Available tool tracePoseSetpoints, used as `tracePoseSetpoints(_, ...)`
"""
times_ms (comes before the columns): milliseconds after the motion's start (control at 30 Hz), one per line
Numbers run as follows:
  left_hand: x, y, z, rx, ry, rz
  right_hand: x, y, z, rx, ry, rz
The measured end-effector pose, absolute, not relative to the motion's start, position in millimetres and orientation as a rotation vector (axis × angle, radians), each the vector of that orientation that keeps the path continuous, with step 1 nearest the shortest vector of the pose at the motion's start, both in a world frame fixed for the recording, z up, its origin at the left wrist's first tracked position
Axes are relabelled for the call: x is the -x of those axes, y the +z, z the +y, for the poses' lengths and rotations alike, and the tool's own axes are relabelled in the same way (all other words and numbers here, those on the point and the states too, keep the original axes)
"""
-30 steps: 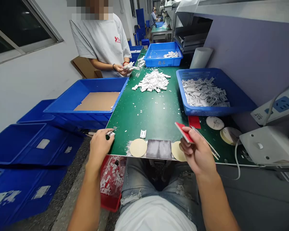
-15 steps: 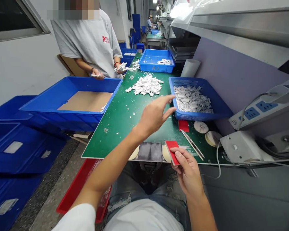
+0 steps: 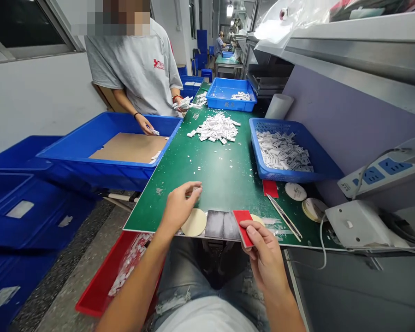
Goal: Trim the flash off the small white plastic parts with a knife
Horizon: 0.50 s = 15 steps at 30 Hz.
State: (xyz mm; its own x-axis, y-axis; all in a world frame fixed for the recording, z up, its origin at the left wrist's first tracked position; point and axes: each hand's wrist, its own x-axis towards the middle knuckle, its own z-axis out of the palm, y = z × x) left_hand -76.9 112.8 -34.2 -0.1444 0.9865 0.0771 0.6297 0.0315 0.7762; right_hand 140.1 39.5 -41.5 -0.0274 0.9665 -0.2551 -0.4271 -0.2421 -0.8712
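My right hand (image 3: pixel 263 240) grips a flat rectangular block with a red face (image 3: pixel 244 226), held at the table's front edge. My left hand (image 3: pixel 181 203) is just above the green table (image 3: pixel 173 182), its thumb and fingers curled together at the tips. Whether a small piece is between them is too unclear to tell. Under that hand a round cream disc (image 3: pixel 194 222) lies at the edge. Beside it are two dark grey, worn squares (image 3: pixel 216 225). A second cream disc (image 3: pixel 258 220) is partly hidden behind the red block.
A blue basket (image 3: pixel 263 174) of small white pieces stands right, near tweezers (image 3: pixel 283 216), a red piece (image 3: pixel 270 188) and round discs (image 3: pixel 295 191). A white pile (image 3: pixel 219 128) lies mid-table. At left, a co-worker's hand (image 3: pixel 145 124) reaches into a blue bin (image 3: pixel 69 150).
My left hand has moved from the blue basket's edge down and left to above the cream disc, its fingers closing. The co-worker's hand has lowered into the blue bin. The view has shifted slightly.
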Motion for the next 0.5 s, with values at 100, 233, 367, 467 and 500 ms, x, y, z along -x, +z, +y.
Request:
tracePoseSetpoints(100, 73, -31, 90, -1.068, 1.356, 1.475, -136, -41, 38, 1.081, 1.541, -0.741)
tracePoseSetpoints(233, 65, -26, 63, -0.290, 1.599, 1.021, -124, -42, 36, 1.115, 1.578, -0.780)
tracePoseSetpoints(367, 66, -17, 47, -0.178, 1.524, 0.872, -113, -39, 36, 1.104, 1.572, -0.814)
tracePoseSetpoints(467, 70, -14, 36, -0.161, 1.411, 0.752, -112, -32, 34, 1.039, 1.514, -0.869)
tracePoseSetpoints(500, 71, -13, 32, -0.144, 1.376, 0.719, -113, -29, 32, 1.013, 1.491, -0.902)
